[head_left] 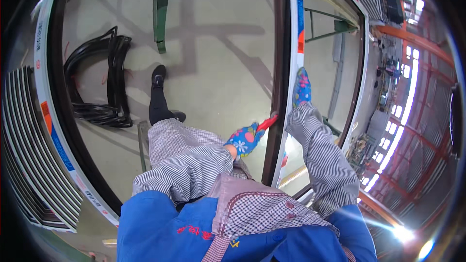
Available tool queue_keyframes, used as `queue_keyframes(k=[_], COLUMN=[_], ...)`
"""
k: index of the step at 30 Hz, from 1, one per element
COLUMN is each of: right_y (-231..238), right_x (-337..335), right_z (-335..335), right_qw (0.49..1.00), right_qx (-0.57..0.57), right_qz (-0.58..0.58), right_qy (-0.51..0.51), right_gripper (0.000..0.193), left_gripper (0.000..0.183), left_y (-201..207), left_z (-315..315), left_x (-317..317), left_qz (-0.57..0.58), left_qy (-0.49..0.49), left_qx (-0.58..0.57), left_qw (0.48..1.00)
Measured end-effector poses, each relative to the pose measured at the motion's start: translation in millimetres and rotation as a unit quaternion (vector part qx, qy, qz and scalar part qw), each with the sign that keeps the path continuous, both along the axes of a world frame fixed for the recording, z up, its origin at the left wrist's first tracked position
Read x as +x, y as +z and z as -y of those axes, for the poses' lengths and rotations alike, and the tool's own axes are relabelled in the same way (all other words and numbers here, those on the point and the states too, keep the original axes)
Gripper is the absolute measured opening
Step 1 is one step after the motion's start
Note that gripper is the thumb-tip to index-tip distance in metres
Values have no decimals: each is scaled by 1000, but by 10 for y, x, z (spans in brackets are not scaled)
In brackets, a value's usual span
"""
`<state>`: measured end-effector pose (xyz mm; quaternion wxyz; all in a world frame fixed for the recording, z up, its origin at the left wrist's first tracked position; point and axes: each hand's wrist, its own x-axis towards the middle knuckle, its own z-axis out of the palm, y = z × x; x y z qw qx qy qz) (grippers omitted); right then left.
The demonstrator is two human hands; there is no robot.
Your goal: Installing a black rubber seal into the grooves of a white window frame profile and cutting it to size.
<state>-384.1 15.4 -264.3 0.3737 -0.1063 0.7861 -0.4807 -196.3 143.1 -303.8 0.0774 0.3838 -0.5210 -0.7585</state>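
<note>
A large dark brown window or door frame with white protective film lies in front of me, and its middle bar (280,58) runs away from me. My left hand (245,138), in a blue flowered glove, is closed just left of this bar. A slim red piece (267,122) sticks out of its fingers and meets the bar's dark edge; its kind cannot be made out. My right hand (302,87), gloved alike, lies with fingers stretched out along the white film on the bar's right side. No held object shows in it.
Below the frame's left opening, a black coil of strip (116,68) lies on the floor. Green metal supports (161,14) stand under the frame. Stacked light profiles (39,155) are at the far left. Orange steel beams (412,41) and more stock line the right side.
</note>
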Motion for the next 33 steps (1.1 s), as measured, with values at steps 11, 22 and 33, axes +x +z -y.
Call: queue_keyframes(k=[11,22,33], right_y=[-134,-168,180], right_x=[-302,-635,2], right_z=[-152,-270,-104], right_qw=[999,997,999], right_qx=[-46,-9,20], right_qz=[9,74,13], right_qy=[26,25,-34], right_gripper=[42,51,39], left_gripper=[47,49,52], left_y=[65,-18,-90], left_z=[132,1356,2491], left_x=[67,41,-47], left_qz=[26,-8,-45], left_qy=[-21,100,131], left_qx=[-3,-36,-81], left_qw=[999,994,987])
